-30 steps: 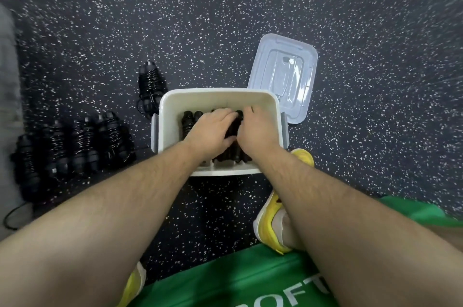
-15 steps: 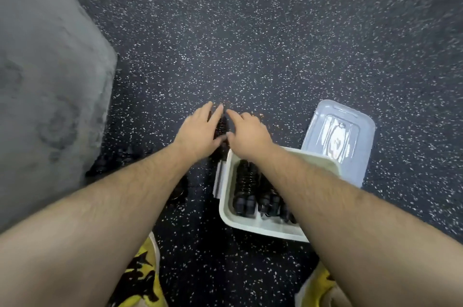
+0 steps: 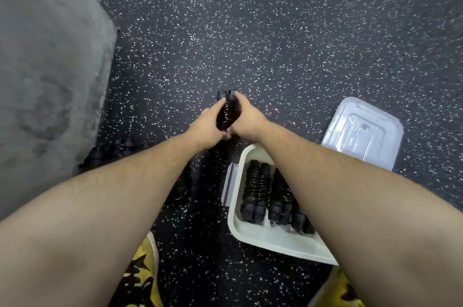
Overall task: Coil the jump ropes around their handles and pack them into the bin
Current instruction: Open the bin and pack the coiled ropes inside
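— Left of the fingers, what lies there?
— A grey mat on the speckled floor, with dark coiled ropes beside it, blurred.
— And the hands?
— The left hand and right hand both clasp one coiled jump rope between them.
— Right of them?
— The white bin holding coiled bundles, and the clear lid lying beyond it.

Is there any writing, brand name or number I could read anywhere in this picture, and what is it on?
None can be read.
Clear plastic lid: moulded ridges only, no legible text.
White plastic bin: plain rim, no label.
Black coiled jump rope held by both hands: no visible marking.
Yellow and black patterned shoe: a pattern, not letters.
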### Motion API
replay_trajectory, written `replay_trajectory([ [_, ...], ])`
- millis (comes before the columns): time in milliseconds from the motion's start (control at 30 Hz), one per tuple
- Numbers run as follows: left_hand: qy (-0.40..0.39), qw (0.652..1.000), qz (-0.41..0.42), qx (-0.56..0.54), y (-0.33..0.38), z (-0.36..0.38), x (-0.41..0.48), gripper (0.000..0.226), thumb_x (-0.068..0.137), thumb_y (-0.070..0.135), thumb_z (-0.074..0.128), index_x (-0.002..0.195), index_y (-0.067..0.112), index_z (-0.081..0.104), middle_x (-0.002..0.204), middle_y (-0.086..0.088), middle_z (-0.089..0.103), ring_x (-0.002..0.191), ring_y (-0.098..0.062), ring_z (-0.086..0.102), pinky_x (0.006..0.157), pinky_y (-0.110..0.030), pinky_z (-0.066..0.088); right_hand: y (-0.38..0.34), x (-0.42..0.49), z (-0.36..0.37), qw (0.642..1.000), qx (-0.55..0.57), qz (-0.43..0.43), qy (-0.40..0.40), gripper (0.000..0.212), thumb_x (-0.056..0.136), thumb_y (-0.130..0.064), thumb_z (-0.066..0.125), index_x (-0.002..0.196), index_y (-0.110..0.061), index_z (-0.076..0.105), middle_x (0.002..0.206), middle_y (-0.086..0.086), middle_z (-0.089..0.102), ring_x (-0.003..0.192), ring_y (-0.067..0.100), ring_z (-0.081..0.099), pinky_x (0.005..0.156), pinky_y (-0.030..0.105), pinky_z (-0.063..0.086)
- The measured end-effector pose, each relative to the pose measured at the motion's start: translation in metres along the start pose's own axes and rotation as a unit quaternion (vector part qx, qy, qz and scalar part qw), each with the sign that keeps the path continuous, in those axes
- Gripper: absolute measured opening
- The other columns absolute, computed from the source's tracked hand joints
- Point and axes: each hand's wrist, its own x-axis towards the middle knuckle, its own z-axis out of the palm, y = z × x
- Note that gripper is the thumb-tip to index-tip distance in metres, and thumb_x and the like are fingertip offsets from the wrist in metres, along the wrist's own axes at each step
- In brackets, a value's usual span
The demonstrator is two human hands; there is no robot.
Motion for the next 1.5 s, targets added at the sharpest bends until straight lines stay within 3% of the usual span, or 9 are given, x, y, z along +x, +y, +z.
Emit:
replay_trajectory([
  [300,0.020,0.991,0.126,-0.034,0.104,-0.053,-0.086,0.112,0.066,0.024,0.084,0.158,0.039,0.021,0.137,-0.006,0.053,0.106,-0.018,0.066,0.091,-0.043,0.059,-0.026,-0.108,-0.068,0.985,0.071,-0.095,0.123,0.108,0.072,-0.018,0.083,0.158,-0.034,0.018,0.145,0.003,0.052,0.125,0.019,0.056,0.105,0.034,0.046],
  [467,-0.023,0.988,0.144,-0.050,0.128,-0.028,-0.148,0.102,0.079,-0.001,0.081,0.160,0.024,0.023,0.129,0.005,0.055,0.085,0.005,0.066,0.070,-0.016,0.055,-0.001,-0.193,-0.071,0.980,0.086,-0.110,0.144,0.105,0.071,-0.025,0.081,0.157,-0.034,0.023,0.138,-0.002,0.056,0.105,0.012,0.065,0.088,0.032,0.056],
  [600,-0.070,0.989,0.129,0.016,0.119,0.014,-0.182,0.106,0.071,0.019,0.078,0.158,0.035,0.020,0.146,-0.004,0.045,0.113,-0.017,0.065,0.097,-0.040,0.056,0.045,-0.235,-0.034,0.979,0.099,-0.086,0.155,0.101,0.072,-0.031,0.078,0.155,-0.036,0.022,0.133,-0.003,0.056,0.108,0.014,0.062,0.091,0.032,0.052],
  [667,-0.076,0.987,0.120,0.078,0.111,0.036,-0.192,0.099,0.079,0.013,0.071,0.161,0.027,0.017,0.156,-0.009,0.030,0.126,-0.027,0.056,0.107,-0.037,0.047,0.066,-0.241,-0.011,0.981,0.112,-0.061,0.143,0.100,0.072,-0.031,0.077,0.155,-0.037,0.021,0.126,-0.001,0.061,0.104,0.015,0.064,0.089,0.031,0.052],
  [800,-0.092,0.978,0.085,0.169,0.090,0.070,-0.197,0.091,0.088,0.008,0.064,0.161,0.015,0.009,0.160,-0.007,0.014,0.123,-0.032,0.056,0.099,-0.034,0.048,0.092,-0.222,0.026,0.989,0.108,-0.015,0.100,0.107,0.064,-0.041,0.075,0.154,-0.041,0.017,0.134,0.004,0.059,0.112,0.019,0.063,0.100,0.041,0.051],
  [1000,-0.087,0.954,0.100,0.270,0.075,0.090,-0.173,0.086,0.087,0.000,0.059,0.159,0.004,0.012,0.157,-0.017,0.017,0.127,-0.036,0.048,0.106,-0.042,0.046,0.097,-0.185,0.041,0.991,0.107,0.031,0.077,0.092,0.080,-0.021,0.070,0.158,-0.029,0.021,0.138,0.009,0.057,0.123,0.023,0.057,0.107,0.038,0.045],
  [1133,-0.058,0.869,0.143,0.471,0.077,0.099,-0.170,0.068,0.097,0.012,0.050,0.154,-0.006,0.017,0.147,-0.020,0.037,0.128,-0.030,0.042,0.108,-0.035,0.038,0.098,-0.171,0.048,0.996,0.056,0.040,0.056,0.082,0.086,-0.012,0.056,0.159,-0.025,0.021,0.136,0.014,0.056,0.122,0.027,0.057,0.108,0.037,0.044],
  [1233,-0.036,0.849,0.149,0.505,0.079,0.095,-0.168,0.061,0.096,0.019,0.052,0.149,-0.001,0.029,0.141,-0.014,0.046,0.127,-0.028,0.042,0.107,-0.036,0.035,0.094,-0.174,0.040,0.998,0.002,0.050,0.032,0.080,0.089,-0.016,0.053,0.160,-0.028,0.018,0.139,0.015,0.051,0.126,0.028,0.053,0.107,0.036,0.044],
  [1500,0.080,0.923,0.205,0.317,0.070,0.034,-0.188,0.058,0.090,0.013,0.055,0.146,0.011,0.043,0.142,-0.005,0.049,0.122,-0.029,0.046,0.101,-0.042,0.040,0.043,-0.204,0.021,0.976,-0.095,-0.098,0.168,0.059,0.095,-0.028,0.051,0.152,-0.026,0.036,0.136,0.006,0.054,0.124,0.028,0.049,0.101,0.043,0.046],
])
